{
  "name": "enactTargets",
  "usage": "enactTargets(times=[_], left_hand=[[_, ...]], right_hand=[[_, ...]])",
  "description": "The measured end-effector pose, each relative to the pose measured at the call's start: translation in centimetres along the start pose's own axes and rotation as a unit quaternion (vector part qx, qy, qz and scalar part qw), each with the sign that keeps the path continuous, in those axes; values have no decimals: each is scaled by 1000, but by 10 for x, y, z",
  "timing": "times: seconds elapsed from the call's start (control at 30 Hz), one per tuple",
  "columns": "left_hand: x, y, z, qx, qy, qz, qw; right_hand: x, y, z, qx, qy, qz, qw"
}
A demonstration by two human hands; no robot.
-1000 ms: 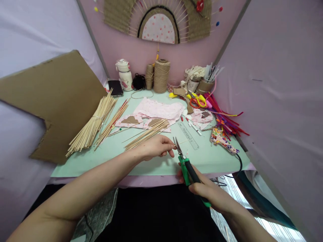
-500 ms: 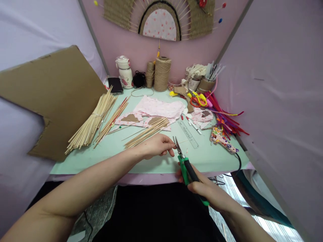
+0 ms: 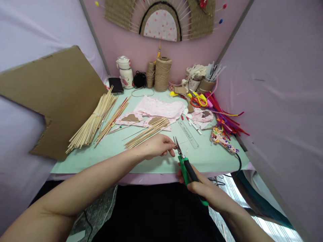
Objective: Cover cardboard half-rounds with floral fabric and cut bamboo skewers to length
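My left hand [image 3: 160,147] pinches a thin wooden skewer [image 3: 184,142] between thumb and fingertips, over the front part of the table. The skewer points to the right and passes between the parted blades of the green and black garden snips [image 3: 186,165]. Wrapped around the snips' handles is my right hand [image 3: 202,186], near the table's front edge. Behind my left wrist lies a loose pile of skewers [image 3: 148,132]. A clear ruler [image 3: 188,133] rests just beyond the blades.
A big skewer bundle [image 3: 93,117] and cardboard [image 3: 60,94] are at left. Pink fabric [image 3: 158,108] lies mid-table, twine spools [image 3: 163,74] behind it. Scissors [image 3: 200,100], pipe cleaners [image 3: 227,121] and a patterned glue gun [image 3: 223,140] occupy the right.
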State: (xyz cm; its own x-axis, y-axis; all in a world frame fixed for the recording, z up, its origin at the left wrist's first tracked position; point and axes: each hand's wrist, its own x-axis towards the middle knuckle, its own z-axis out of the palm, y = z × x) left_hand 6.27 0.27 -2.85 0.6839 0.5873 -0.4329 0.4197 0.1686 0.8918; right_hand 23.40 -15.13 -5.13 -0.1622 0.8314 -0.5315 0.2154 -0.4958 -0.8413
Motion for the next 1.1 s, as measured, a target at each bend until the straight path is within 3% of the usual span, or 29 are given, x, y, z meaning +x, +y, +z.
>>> enactTargets(times=[0.77, 1.1], left_hand=[[2, 0, 2, 10, -2, -8, 1000], [10, -10, 2, 12, -3, -1, 1000]], right_hand=[[1, 0, 1, -17, 1, 4, 1000], [1, 7, 0, -21, 18, -1, 1000]])
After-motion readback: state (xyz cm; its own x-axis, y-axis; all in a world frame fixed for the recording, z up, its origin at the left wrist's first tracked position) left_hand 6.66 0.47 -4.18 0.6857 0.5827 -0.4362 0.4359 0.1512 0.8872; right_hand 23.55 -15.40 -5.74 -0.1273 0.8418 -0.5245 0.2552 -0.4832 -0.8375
